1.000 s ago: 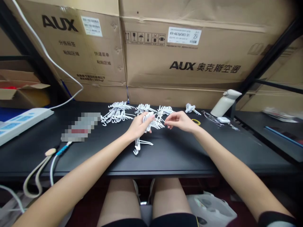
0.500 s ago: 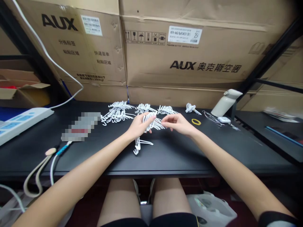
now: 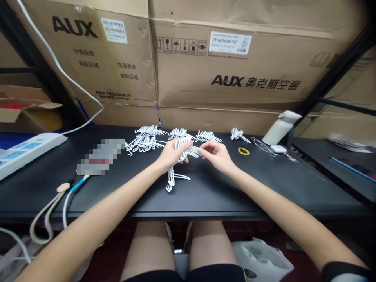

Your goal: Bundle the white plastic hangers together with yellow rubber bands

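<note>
Hanger bundle [image 3: 173, 178]: small white hangers stacked together, held over the middle of the table [image 3: 205, 196], hooks hanging down toward the near edge. My left hand [image 3: 169, 156] is wrapped round the bundle's upper part, fingers curled over the top. My right hand [image 3: 216, 156] sits just right of it, thumb and fingertips pinching the bundle's right-hand end.

Progress, my read: this bundle is gathered but nothing ties it. More hanger piles [image 3: 145, 141] lie loose along the far side, and a small clump [image 3: 238, 135] lies far right. A yellow rubber band [image 3: 243, 151] lies flat just right of my right hand, untouched. Cardboard boxes [image 3: 235, 78] stand behind, and a power strip [image 3: 26, 150] is far left.
</note>
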A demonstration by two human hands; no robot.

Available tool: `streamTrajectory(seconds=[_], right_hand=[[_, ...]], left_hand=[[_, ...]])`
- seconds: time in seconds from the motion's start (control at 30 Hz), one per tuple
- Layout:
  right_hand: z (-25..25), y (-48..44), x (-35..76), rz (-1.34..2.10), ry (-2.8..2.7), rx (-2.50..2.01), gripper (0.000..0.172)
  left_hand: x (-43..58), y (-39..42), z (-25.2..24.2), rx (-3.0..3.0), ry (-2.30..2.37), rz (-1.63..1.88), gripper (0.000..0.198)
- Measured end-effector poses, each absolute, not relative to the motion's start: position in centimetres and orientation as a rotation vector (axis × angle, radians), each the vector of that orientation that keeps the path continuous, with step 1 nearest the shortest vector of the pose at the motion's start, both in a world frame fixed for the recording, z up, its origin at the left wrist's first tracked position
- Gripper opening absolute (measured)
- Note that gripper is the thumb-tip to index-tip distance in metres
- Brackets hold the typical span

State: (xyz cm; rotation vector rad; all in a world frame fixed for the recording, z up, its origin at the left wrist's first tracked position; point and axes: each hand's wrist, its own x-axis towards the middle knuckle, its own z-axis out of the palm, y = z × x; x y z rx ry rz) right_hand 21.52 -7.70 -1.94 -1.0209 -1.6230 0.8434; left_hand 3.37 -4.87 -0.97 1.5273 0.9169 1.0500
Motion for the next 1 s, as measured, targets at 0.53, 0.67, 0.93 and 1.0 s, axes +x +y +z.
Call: streamTrajectory(seconds=[0.53, 0.67, 0.93, 1.0], right_hand=[[-4.5, -9.2, 19.0, 0.663, -2.201, -0.757, 0.017], [-4.6, -8.9, 19.2, 0.607, -2.201, -0.836, 0.012], [-3.3, -6.9, 22.2, 0.947, -2.108, -1.089, 0.016], [-3.1, -6.3, 23.3, 1.184, -2.036, -1.157, 0.025]], left_hand=[[3.1, -3.9, -0.9, 1.171, 1.014, 1.234, 0.033], [3.2, -3.9, -1.0, 1.192, 1.016, 1.231, 0.034], [3.1, -3.9, -1.0, 1.18, 1.028, 1.258, 0.035], [3.1, -3.8, -1.1, 1.181, 1.034, 1.256, 0.035]])
